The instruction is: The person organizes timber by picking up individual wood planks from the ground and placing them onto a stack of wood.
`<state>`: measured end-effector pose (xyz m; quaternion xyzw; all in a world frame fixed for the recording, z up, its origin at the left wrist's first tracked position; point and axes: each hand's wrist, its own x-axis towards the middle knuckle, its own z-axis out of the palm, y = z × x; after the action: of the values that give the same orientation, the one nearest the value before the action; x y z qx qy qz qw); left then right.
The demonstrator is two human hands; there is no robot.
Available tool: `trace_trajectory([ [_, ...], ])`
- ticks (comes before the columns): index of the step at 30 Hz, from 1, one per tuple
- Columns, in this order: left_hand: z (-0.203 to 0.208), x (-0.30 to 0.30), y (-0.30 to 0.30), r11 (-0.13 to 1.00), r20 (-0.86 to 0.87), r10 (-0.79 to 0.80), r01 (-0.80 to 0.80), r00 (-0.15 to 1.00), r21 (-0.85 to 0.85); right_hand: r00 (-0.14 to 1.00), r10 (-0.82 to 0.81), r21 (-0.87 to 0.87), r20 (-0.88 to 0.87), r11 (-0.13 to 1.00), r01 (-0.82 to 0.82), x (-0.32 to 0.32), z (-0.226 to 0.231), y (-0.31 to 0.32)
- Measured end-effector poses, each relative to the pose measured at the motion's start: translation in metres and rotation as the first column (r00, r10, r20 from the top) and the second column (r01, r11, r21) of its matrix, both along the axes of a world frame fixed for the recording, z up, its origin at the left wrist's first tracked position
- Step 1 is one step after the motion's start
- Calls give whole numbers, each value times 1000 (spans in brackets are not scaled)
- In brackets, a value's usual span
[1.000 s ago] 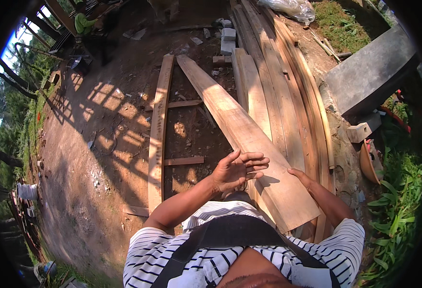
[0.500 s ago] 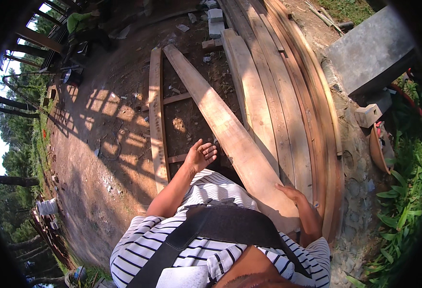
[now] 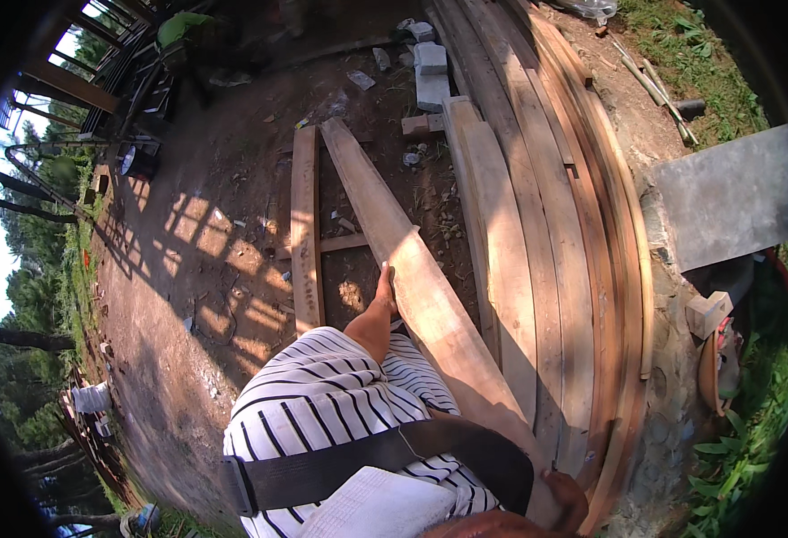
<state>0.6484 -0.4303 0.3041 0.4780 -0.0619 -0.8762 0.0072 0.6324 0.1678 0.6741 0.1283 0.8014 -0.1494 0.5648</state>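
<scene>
A long, pale wooden plank (image 3: 443, 300) runs slantwise from beside my body to the far middle. My left hand (image 3: 384, 289) grips its left edge about midway, the fingers partly hidden at the board's side. Down at the near end, my right hand (image 3: 566, 498) is curled against the right edge, in shade. To the left of the plank lies a narrower timber (image 3: 305, 233), its far end close to the plank's far end. A crosspiece (image 3: 344, 242) on the ground reaches between the two.
Stacked long boards (image 3: 510, 260) fill the right side. Pale blocks (image 3: 431, 76) sit beyond them. A grey slab (image 3: 730, 202) juts in at the far right, above a small wooden block (image 3: 708, 314). In the far left, a person in a green top (image 3: 183, 29) bends near a dark bucket (image 3: 137, 163).
My left hand has gone from raised and free to the plank's left edge. My right hand has slid nearer along the other edge. My view and body have shifted.
</scene>
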Motion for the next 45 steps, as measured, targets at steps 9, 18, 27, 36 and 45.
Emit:
trace_trajectory([
  [9, -2, -7, -46, 964, 26, -257, 259, 966, -68, 994, 48, 194, -99, 981, -29, -29, 34, -70],
  [18, -10, 12, 5, 929, 51, -296, 300, 954, -217, 979, -12, 146, -205, 988, 42, 14, 12, 16],
  [27, -3, 12, 119, 930, -4, -354, 352, 935, -111, 968, -129, 35, -216, 990, 140, 86, -17, 133],
  [36, 58, 32, 242, 841, -141, -505, 449, 852, -301, 914, -269, -117, -305, 963, 244, 222, -21, 275],
  [45, 103, 32, 357, 759, -95, -632, 588, 769, -281, 815, -405, -103, -414, 910, 400, 331, 9, 335],
])
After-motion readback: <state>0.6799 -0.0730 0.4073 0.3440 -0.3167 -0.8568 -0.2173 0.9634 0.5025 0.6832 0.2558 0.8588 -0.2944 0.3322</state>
